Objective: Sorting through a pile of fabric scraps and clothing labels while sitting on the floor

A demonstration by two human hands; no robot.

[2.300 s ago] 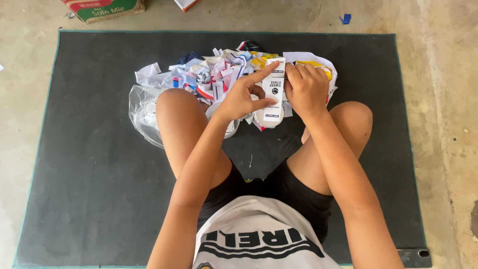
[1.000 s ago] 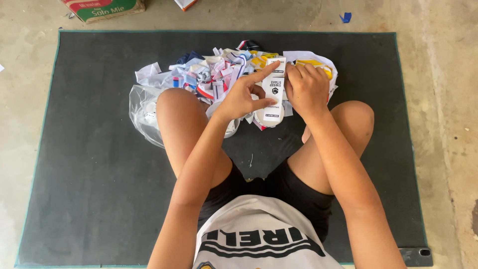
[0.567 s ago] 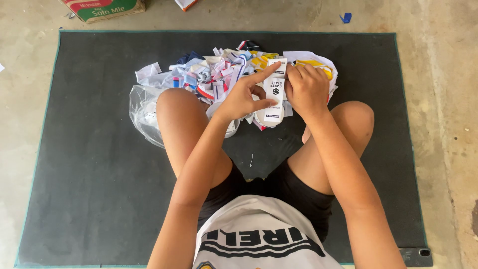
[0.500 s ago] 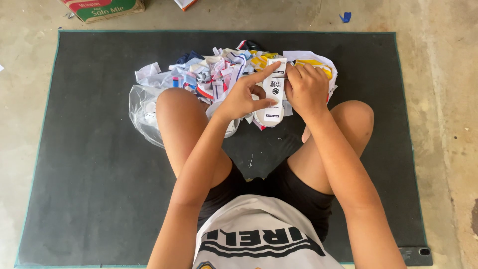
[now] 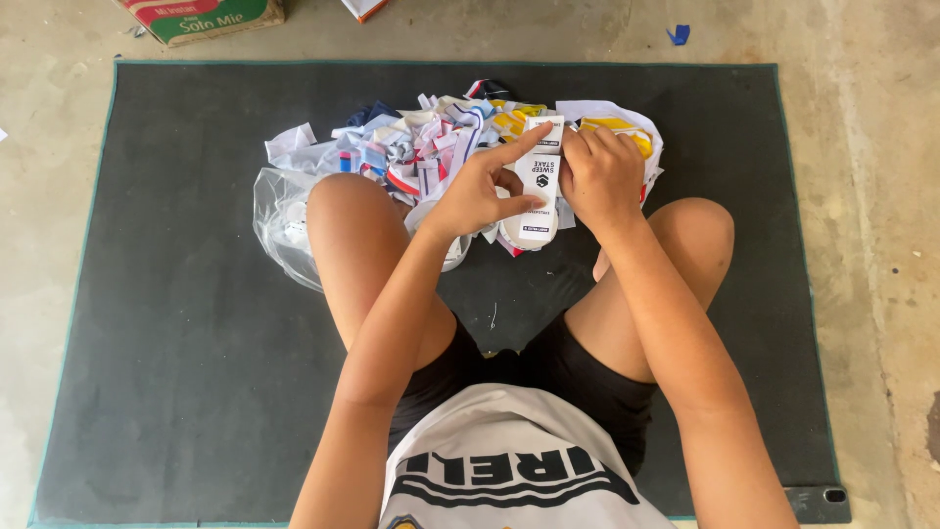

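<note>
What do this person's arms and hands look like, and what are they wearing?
Both arms are bare from the shoulder down, with no sleeves reaching them. The left hand and right hand are bare too: no gloves, rings, watch or bracelets show. The person wears a white sleeveless-looking shirt with large black lettering across it, and black shorts. The knees are bare.

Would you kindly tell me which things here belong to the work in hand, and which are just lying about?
In hand:
- white sock with paper band, held by the left hand and right hand
- sock pile
- plastic bag
- dark mat

Lying about:
- cardboard box
- blue scrap
</note>
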